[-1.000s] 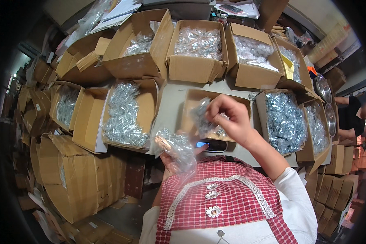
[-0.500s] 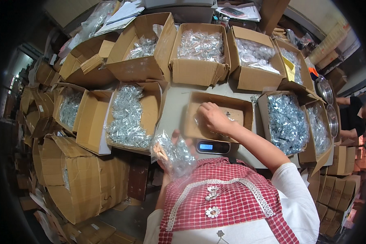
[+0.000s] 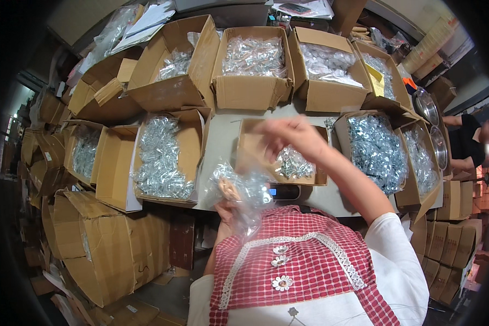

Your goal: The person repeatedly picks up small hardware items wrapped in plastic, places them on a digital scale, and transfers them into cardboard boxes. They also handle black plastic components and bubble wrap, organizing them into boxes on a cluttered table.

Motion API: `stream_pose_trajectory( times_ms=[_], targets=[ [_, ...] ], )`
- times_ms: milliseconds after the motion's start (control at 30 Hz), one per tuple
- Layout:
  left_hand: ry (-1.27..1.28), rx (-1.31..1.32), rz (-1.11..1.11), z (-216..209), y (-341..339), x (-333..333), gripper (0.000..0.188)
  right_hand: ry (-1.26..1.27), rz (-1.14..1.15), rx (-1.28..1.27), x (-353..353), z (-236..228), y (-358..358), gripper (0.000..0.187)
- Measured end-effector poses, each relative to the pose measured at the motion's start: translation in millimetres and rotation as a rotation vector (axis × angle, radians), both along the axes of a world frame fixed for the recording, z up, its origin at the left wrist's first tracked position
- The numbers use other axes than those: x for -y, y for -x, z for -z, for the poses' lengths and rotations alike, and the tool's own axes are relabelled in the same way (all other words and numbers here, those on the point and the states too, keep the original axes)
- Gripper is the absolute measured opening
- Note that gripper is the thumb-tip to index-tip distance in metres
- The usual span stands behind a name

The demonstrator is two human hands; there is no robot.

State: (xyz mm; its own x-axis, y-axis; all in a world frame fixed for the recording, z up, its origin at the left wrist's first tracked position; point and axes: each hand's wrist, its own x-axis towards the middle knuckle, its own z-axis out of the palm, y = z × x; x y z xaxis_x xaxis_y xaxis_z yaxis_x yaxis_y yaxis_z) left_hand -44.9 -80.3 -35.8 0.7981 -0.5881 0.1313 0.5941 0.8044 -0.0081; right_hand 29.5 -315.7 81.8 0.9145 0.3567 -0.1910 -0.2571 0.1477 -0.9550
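Left hand (image 3: 225, 213) clasps a plastic bag (image 3: 248, 209), likely limp, slippery, best pinched by its rim; right hand (image 3: 298, 137) too blurred to tell

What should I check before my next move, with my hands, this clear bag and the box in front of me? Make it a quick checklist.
1. Clear plastic bag held by the left hand: ok.
2. Light-brown pieces seen at the bag: ok.
3. Right hand free of any item: cannot tell; it is blurred above the middle cardboard box.
4. Small packets present in that box: ok, toward its right side.
5. Display of the black scale fully in view: not ok; the bag covers part of it.
6. Bag's mouth open: cannot tell.
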Motion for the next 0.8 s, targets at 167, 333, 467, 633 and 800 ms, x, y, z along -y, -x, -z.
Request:
stream_pose_trajectory(
  times_ms=[167, 333, 467, 633, 800],
  targets=[
    [0.437, 0.118, 0.314, 19.0, -25.6, -5.8, 0.107, 1.167, 0.022, 0.564, 58.7, 54.4, -13.8, 0.030],
    [0.402, 0.057, 0.379, 39.1, -23.3, -14.3, 0.101, 1.442, -0.001, 0.590, 61.7, 103.4, 3.6, 0.029],
    [0.215, -0.082, 0.218, 41.9, 0.7, -24.8, 0.084, 1.162, 0.176, 0.754, 53.2, 81.6, 3.0, 0.020],
    [0.065, -0.186, 0.156, 7.5, 2.4, -9.1, 0.068, 0.708, 0.183, 1.088, 39.1, 28.5, 18.4, 0.018],
    [-0.137, -0.164, 0.099, -27.1, 2.2, 2.9, 0.064, 0.333, 0.177, 0.674, 23.7, 11.2, 42.4, 0.021]
  ],
)
